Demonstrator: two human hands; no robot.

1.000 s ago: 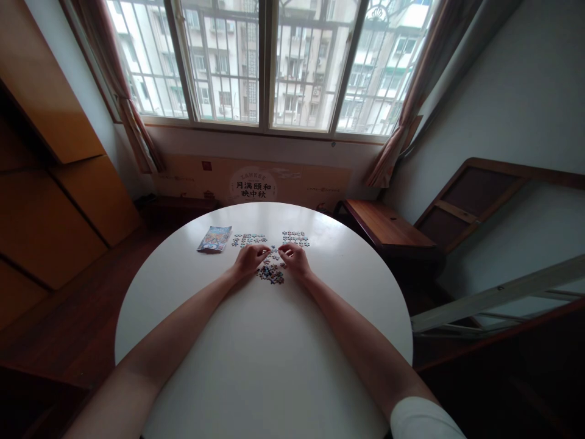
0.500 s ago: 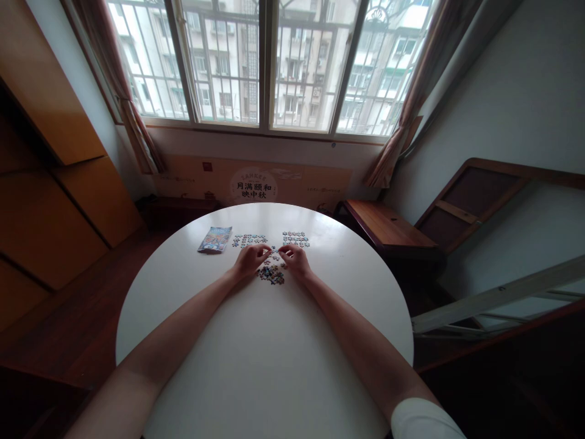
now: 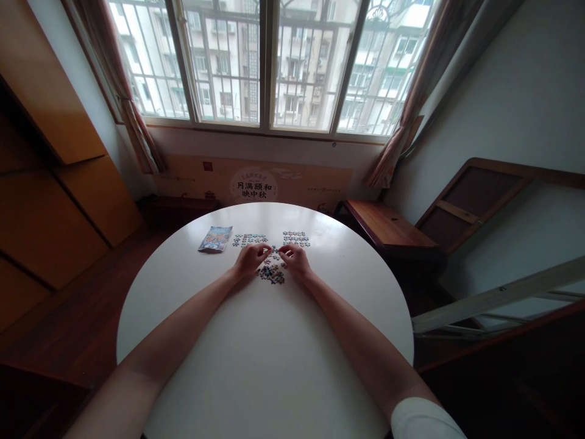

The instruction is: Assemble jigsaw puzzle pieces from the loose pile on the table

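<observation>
Near the far side of the table, my left hand (image 3: 250, 259) and my right hand (image 3: 295, 260) face each other, thumbs and fingers bent into a pinch. Between their fingertips is a small bluish jigsaw puzzle piece (image 3: 275, 249), which both hands grip at its sides. Below the hands lies a pile of loose puzzle pieces (image 3: 271, 274), with a few scattered pieces (image 3: 274, 258) above it. Rows of spread pieces (image 3: 296, 238) lie beyond my right hand, and another group (image 3: 249, 237) beyond my left, partly hidden by it.
A colourful printed packet (image 3: 215, 239) lies on the round white table (image 3: 269, 353), left of the pieces. Beyond the table are a patterned panel (image 3: 292, 177) and a barred window. A wooden side table (image 3: 390, 224) stands at the right, cabinets (image 3: 91, 213) at the left.
Hardly anything differs. Both hands stay in place with their fingertips at the same piece, and the view has shifted very slightly.
</observation>
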